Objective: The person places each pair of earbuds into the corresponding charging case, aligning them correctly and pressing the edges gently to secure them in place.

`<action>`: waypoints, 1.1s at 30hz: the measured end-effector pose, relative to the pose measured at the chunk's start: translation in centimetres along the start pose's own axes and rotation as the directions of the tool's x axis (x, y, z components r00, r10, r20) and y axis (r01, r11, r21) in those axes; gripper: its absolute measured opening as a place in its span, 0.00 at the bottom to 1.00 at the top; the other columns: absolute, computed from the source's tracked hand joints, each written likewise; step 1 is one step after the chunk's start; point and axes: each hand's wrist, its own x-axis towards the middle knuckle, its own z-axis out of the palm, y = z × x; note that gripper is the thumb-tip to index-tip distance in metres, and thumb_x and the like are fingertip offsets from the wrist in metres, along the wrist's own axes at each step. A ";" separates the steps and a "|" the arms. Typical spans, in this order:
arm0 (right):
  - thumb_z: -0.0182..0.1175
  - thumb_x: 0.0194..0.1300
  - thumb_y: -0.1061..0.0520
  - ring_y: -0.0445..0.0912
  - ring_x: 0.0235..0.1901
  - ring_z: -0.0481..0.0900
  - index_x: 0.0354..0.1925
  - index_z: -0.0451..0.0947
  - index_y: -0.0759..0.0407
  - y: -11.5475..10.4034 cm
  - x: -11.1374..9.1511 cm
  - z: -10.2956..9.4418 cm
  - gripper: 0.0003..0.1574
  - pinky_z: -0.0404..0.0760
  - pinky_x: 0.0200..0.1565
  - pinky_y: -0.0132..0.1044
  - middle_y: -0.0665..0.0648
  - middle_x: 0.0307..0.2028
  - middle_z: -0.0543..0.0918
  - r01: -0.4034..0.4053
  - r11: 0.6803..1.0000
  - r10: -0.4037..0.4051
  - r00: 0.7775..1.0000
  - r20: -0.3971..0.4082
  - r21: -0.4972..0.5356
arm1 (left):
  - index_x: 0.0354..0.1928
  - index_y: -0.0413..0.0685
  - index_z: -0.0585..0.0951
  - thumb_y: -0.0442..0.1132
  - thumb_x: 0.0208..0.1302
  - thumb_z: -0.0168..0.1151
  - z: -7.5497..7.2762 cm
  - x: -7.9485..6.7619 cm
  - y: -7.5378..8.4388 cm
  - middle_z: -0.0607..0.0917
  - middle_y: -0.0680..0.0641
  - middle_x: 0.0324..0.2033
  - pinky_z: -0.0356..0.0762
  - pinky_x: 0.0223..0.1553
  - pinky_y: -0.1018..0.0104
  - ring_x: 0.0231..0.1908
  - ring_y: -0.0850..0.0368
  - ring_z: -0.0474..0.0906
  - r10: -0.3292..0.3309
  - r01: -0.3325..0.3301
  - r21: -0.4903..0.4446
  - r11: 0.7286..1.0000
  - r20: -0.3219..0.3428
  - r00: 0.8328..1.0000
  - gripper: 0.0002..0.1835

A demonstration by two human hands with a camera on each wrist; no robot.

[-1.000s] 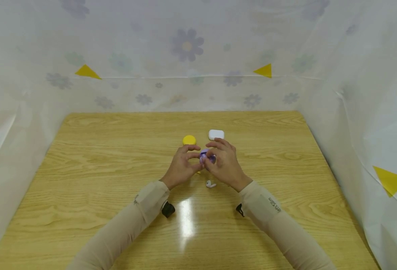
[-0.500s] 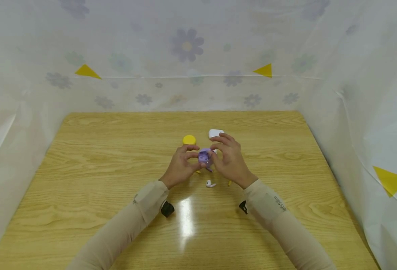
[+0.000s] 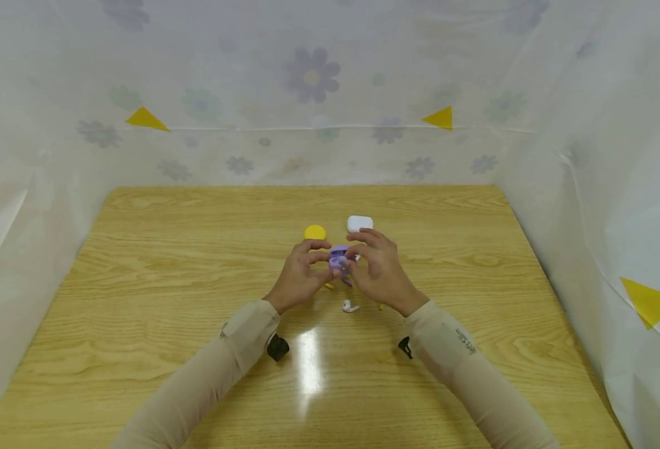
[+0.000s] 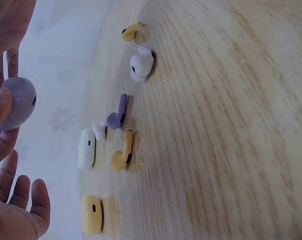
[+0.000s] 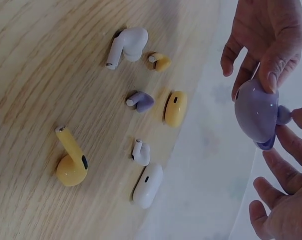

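Note:
In the head view my left hand (image 3: 301,274) holds a purple earbud case (image 3: 338,255) above the table, its lid raised. The left thumb and fingers grip the case's sides, as the left wrist view shows the rounded purple case (image 4: 22,105) up close. My right hand (image 3: 380,271) is at the right side of the case. Between its thumb and a finger, in the right wrist view, it pinches a small purple earbud (image 5: 284,115) at the case's edge. Whether the earbud touches the case's inside is hidden. Another purple earbud (image 4: 118,112) lies on the table below.
Behind the hands stand a yellow earbud case (image 3: 315,232) and a white earbud case (image 3: 360,223). Loose on the wooden table (image 3: 139,299) lie white earbuds (image 5: 128,44) and yellow earbuds (image 5: 72,160). Pale floral sheeting (image 3: 313,149) encloses the back and sides.
The right hand draws slightly away to the right, then comes back toward the case, uncovering its raised lid. The left hand stays nearly still with the case.

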 end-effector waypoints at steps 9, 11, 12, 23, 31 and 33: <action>0.70 0.54 0.55 0.61 0.58 0.73 0.27 0.81 0.60 -0.3 -0.1 0.5 0.10 0.62 0.57 0.60 0.63 0.49 0.83 -0.031 0.993 0.032 0.999 0.008 -0.111 | 0.42 0.40 0.86 0.40 0.56 0.70 0.1 0.0 -0.1 0.78 0.41 0.54 0.65 0.62 0.45 0.59 0.43 0.69 0.039 -0.039 0.023 0.999 -0.007 0.999 0.14; 0.69 0.55 0.55 0.61 0.58 0.73 0.26 0.81 0.60 -0.4 0.0 0.5 0.09 0.61 0.57 0.59 0.63 0.48 0.83 -0.027 0.991 0.028 1.000 -0.001 -0.134 | 0.42 0.40 0.86 0.39 0.56 0.69 0.1 0.0 0.0 0.78 0.42 0.55 0.64 0.63 0.45 0.60 0.44 0.69 0.038 -0.038 0.029 0.999 -0.002 0.999 0.13; 0.68 0.55 0.56 0.61 0.58 0.73 0.26 0.81 0.59 -0.5 0.0 0.5 0.08 0.61 0.57 0.58 0.63 0.48 0.83 -0.024 0.989 0.024 1.000 -0.003 -0.145 | 0.42 0.40 0.86 0.38 0.55 0.69 0.1 0.0 0.1 0.78 0.43 0.55 0.64 0.63 0.45 0.60 0.44 0.69 0.037 -0.037 0.031 0.999 0.000 0.999 0.13; 0.63 0.55 0.60 0.61 0.60 0.72 0.32 0.83 0.58 -0.7 0.0 -0.3 0.04 0.63 0.56 0.63 0.63 0.52 0.81 0.033 0.984 -0.021 0.997 0.069 -0.174 | 0.43 0.39 0.85 0.38 0.56 0.69 0.1 0.1 0.0 0.78 0.41 0.55 0.65 0.63 0.45 0.61 0.43 0.68 0.024 -0.024 0.002 1.000 0.001 1.000 0.14; 0.65 0.56 0.59 0.61 0.59 0.73 0.34 0.84 0.58 -0.5 -0.4 -0.7 0.05 0.63 0.57 0.63 0.63 0.53 0.81 0.043 0.987 -0.033 0.997 0.063 -0.154 | 0.44 0.40 0.85 0.38 0.56 0.69 0.0 0.0 -0.1 0.77 0.40 0.55 0.64 0.64 0.45 0.61 0.43 0.68 0.022 -0.022 -0.034 0.999 -0.003 1.000 0.14; 0.65 0.56 0.60 0.61 0.59 0.73 0.35 0.84 0.59 -0.4 -0.4 -0.7 0.06 0.63 0.57 0.63 0.64 0.53 0.81 0.029 0.990 -0.023 0.999 0.047 -0.135 | 0.44 0.39 0.85 0.37 0.56 0.69 0.0 0.0 0.0 0.78 0.40 0.55 0.64 0.64 0.45 0.61 0.43 0.69 0.019 -0.019 -0.049 0.999 -0.006 1.000 0.14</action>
